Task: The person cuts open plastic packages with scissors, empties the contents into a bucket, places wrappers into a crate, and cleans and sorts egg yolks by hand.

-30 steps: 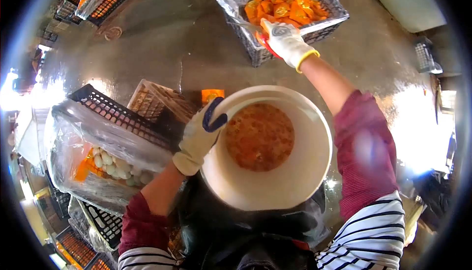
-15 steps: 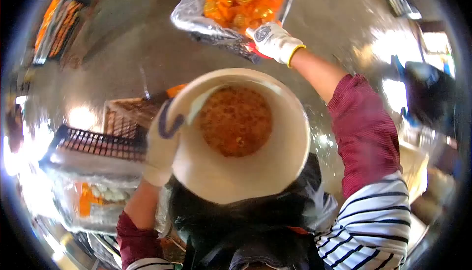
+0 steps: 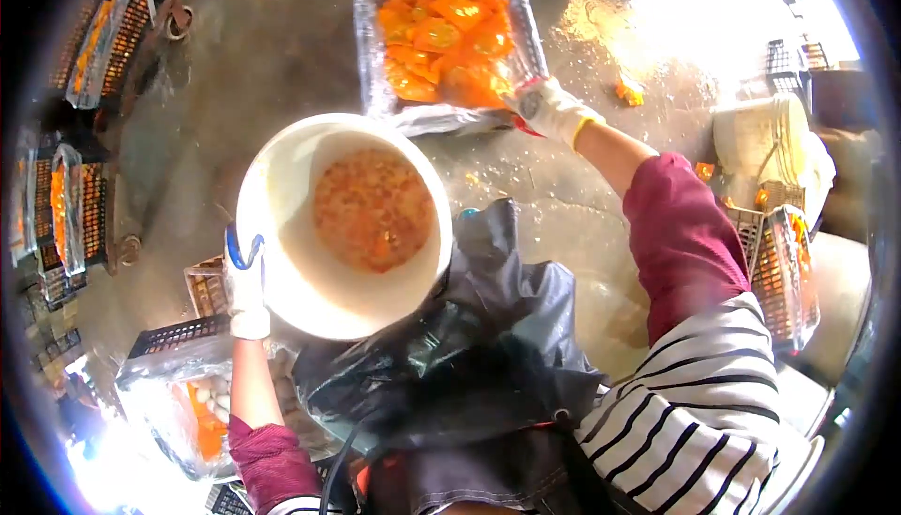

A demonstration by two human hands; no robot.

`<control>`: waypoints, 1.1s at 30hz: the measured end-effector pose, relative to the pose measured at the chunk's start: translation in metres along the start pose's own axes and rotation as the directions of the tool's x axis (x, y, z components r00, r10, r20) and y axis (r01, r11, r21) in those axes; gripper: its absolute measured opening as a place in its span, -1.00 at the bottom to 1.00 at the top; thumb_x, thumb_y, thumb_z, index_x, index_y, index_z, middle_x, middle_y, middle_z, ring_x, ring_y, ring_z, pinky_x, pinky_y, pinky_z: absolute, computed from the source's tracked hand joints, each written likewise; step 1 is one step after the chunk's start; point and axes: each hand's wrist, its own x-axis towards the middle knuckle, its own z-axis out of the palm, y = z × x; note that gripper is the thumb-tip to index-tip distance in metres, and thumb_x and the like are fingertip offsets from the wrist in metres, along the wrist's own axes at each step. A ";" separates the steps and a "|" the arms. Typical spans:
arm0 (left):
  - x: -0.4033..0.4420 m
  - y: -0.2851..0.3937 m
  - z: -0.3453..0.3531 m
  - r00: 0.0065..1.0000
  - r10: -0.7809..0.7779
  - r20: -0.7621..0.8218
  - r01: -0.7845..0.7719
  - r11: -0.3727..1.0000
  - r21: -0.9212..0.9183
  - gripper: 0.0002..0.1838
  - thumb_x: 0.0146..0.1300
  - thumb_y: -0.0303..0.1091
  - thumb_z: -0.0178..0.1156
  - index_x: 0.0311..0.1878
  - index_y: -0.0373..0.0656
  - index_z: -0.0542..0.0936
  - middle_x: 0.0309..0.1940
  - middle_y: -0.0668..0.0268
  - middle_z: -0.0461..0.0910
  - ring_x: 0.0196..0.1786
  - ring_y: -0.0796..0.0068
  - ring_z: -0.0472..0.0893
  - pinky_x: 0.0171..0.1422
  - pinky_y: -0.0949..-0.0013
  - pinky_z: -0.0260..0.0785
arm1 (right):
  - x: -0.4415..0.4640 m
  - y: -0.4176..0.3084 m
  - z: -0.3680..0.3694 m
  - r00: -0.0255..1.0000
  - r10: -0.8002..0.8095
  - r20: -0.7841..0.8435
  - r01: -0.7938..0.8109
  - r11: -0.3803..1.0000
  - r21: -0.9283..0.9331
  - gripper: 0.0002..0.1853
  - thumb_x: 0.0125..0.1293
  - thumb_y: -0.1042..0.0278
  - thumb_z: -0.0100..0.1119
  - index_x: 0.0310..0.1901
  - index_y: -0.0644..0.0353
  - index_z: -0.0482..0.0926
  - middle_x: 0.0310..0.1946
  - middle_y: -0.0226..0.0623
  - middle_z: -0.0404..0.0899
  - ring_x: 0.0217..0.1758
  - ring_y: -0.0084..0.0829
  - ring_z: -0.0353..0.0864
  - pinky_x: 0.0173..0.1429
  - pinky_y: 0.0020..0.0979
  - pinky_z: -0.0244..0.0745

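A white bucket (image 3: 272,276) with cloudy, orange-brown liquid (image 3: 374,210) at its bottom tilts in front of my body. My left hand (image 3: 246,280), in a white glove, is closed on its left rim; the fingers are partly hidden. A blue loop shows at that hand. Beyond the bucket is a plastic-lined black crate (image 3: 528,18) of shiny orange pieces (image 3: 441,37), which look like wrapped packets. My right hand (image 3: 556,110), gloved in white, is closed at the crate's near right corner. Something red shows under its fingers; I cannot make out what.
Lined crates (image 3: 105,46) with orange contents stand at the left. Another lined crate (image 3: 160,351) is at the lower left. On the right are a pale bucket (image 3: 760,135) and a crate (image 3: 788,280). Orange scraps (image 3: 630,92) lie on the wet floor (image 3: 253,55).
The bucket has shifted left in view, with my left hand still on it. The crate of orange pieces appears further left and lower, and my right hand remains at its near corner.
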 end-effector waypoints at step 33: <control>-0.237 -0.128 -0.119 0.800 -0.058 -0.597 -0.365 0.742 -0.563 -0.63 0.31 -0.41 0.09 0.17 -0.28 0.43 0.01 0.28 0.52 0.02 0.47 0.49 0.16 0.46 0.34 | -0.604 -0.031 0.068 0.570 0.646 0.508 -0.817 0.378 0.437 -0.80 0.25 0.21 0.03 -0.50 0.04 0.47 -0.64 -0.31 0.50 -0.65 -0.36 0.47 -0.59 -0.34 0.32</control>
